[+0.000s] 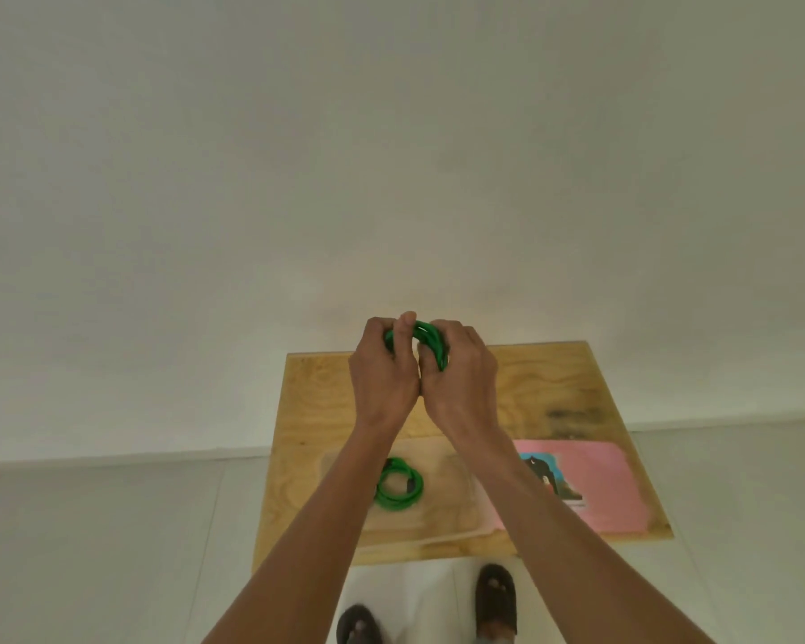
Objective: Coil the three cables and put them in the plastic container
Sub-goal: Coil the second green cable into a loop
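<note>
Both my hands are raised above the far edge of a wooden table (554,378). My left hand (384,369) and my right hand (461,374) press together around a green cable (431,339) wound into loops, each gripping one side of the coil. Lower down, a second green cable (398,484) lies coiled inside a clear plastic container (442,527) on the table, partly behind my left forearm. No third cable is visible.
A pink lid or sheet (596,485) with a small picture lies to the right of the container. A plain wall stands behind the table. My feet in dark sandals (496,599) are on the pale floor at the table's near edge.
</note>
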The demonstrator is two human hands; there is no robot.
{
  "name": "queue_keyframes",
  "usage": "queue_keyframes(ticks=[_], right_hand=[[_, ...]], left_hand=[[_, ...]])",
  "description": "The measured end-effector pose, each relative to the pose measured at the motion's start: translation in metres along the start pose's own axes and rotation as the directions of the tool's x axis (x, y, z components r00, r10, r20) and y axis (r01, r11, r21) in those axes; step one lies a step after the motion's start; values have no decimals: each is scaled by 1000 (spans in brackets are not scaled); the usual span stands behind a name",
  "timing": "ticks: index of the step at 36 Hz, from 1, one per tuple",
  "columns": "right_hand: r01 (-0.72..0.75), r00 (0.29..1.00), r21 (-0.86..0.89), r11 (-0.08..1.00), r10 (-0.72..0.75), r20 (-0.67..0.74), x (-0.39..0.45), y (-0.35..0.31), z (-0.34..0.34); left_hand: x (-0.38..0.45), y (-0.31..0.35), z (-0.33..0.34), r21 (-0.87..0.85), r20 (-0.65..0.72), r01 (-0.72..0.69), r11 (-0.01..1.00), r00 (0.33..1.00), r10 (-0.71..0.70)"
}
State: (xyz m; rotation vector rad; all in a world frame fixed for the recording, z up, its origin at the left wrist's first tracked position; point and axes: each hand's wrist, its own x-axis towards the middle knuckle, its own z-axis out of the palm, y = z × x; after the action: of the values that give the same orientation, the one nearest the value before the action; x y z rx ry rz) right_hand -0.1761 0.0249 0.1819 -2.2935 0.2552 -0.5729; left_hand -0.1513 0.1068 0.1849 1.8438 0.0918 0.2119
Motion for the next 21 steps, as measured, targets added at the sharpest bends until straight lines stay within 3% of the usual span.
queue_keyframes(ticks=[8,18,21], right_hand=[[278,960,-85,957,-279,3,-21,22,8],[117,989,-42,992,-113,95,-42,64,15],[51,991,-63,997,-42,131,-48,82,13]], left_hand=[[-16,-28,-4,19,99,89,996,991,-90],[-43,-65,4,5,290,211,977,935,-204],[-47,-84,1,76,207,132,988,967,-145]])
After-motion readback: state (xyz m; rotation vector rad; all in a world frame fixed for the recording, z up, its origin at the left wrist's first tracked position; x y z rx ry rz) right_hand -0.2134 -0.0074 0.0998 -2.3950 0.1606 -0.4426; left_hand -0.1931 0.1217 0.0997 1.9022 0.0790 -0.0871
